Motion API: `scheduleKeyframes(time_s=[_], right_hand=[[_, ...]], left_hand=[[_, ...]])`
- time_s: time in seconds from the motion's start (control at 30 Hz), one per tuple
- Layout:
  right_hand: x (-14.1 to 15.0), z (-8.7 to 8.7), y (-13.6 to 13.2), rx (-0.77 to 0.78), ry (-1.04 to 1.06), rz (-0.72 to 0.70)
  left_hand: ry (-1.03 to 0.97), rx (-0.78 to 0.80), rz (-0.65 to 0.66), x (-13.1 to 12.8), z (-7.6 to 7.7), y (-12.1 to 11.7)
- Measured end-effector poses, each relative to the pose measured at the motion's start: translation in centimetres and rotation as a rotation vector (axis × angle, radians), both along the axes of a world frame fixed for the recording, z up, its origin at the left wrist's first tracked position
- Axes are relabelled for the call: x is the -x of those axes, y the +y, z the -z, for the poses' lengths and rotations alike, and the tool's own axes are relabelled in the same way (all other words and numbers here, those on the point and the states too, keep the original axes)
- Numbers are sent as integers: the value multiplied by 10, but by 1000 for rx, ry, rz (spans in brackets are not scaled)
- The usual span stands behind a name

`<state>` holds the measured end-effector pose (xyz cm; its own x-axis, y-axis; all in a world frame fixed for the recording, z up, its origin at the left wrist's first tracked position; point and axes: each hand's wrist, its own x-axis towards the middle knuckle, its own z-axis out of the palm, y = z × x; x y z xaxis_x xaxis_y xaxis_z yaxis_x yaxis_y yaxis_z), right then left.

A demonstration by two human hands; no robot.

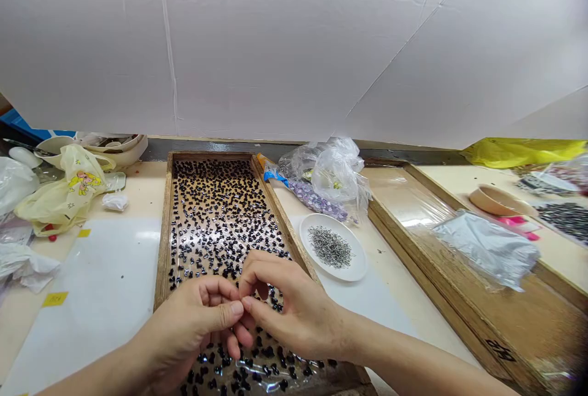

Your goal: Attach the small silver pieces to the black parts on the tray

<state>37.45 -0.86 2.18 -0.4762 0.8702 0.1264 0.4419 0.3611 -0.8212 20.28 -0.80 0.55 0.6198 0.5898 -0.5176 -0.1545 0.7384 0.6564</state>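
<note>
My left hand [202,319] and my right hand [294,307] meet over a wooden-framed tray [162,237], thumbs and fingertips pinched close together. Whatever lies between the fingertips is too small or too hidden to make out. Many small glossy black pieces [215,218] are scattered across the tray's plastic-covered bottom, and my hands cover part of them. Right of the tray, beyond my right hand, stands a white plate [359,268] with a heap of small silvery metal pieces [329,246].
A second wooden-framed tray [427,261] lies at right, a silvery plastic bag [489,246] on it. Behind the plate sit see-through bags [337,169]. At left are a yellow plastic bag [76,185] and bowls [122,151]. A white panel [294,47] hangs low over the table's back.
</note>
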Motion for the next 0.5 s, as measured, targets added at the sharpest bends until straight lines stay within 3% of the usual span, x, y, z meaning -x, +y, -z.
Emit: scheduleKeyframes(time_s=[0.13,0.3,0.5], right_hand=[[-23,-4,22,-32,-142,-177],[-66,17,77,-307,-765,83],[-82,44,108,-362,-903,49]], left_hand=[[17,24,10,1,-2,1],[34,18,9,2,-4,2],[50,21,-31,2,-5,4]])
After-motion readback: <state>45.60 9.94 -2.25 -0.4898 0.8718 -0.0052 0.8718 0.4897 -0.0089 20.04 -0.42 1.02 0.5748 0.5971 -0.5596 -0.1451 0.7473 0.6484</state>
